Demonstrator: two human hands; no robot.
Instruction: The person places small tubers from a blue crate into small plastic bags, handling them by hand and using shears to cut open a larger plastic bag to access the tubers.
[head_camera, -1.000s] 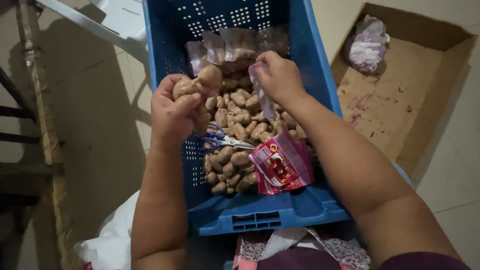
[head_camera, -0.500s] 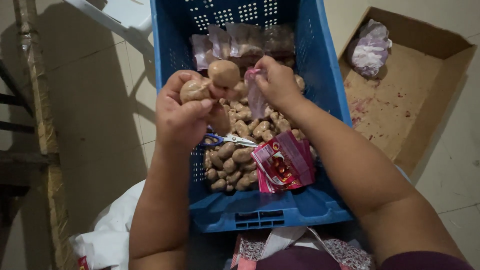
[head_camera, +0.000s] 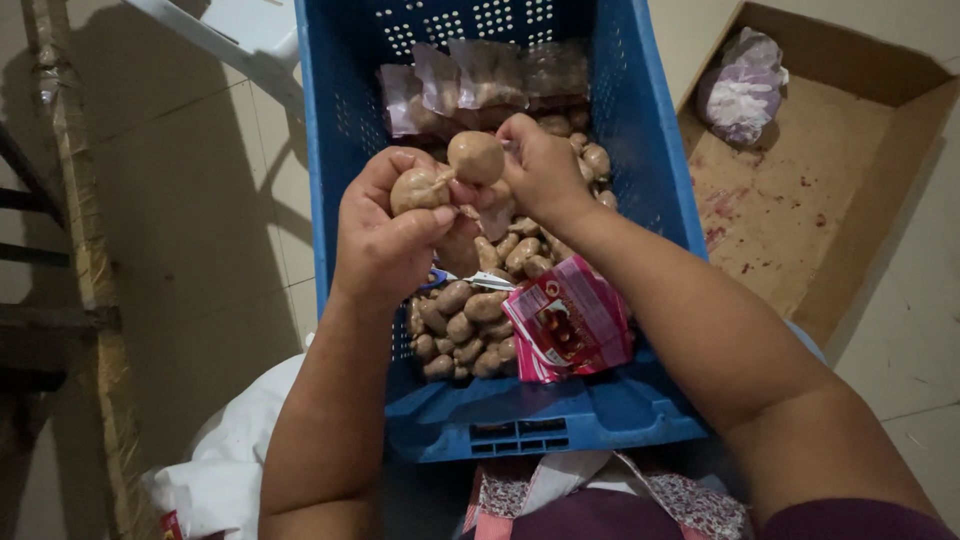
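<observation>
Above the blue crate (head_camera: 640, 130), the left hand (head_camera: 385, 240) closes its grip on two brown tubers (head_camera: 445, 175); the right hand (head_camera: 540, 165) pinches one. One pink packet (head_camera: 570, 325) (crumpled) lies inside the crate.

One blue crate (head_camera: 640, 130), one cardboard box (head_camera: 900, 110) — two hands (head_camera: 385, 240), one red packet (head_camera: 570, 320)
</observation>
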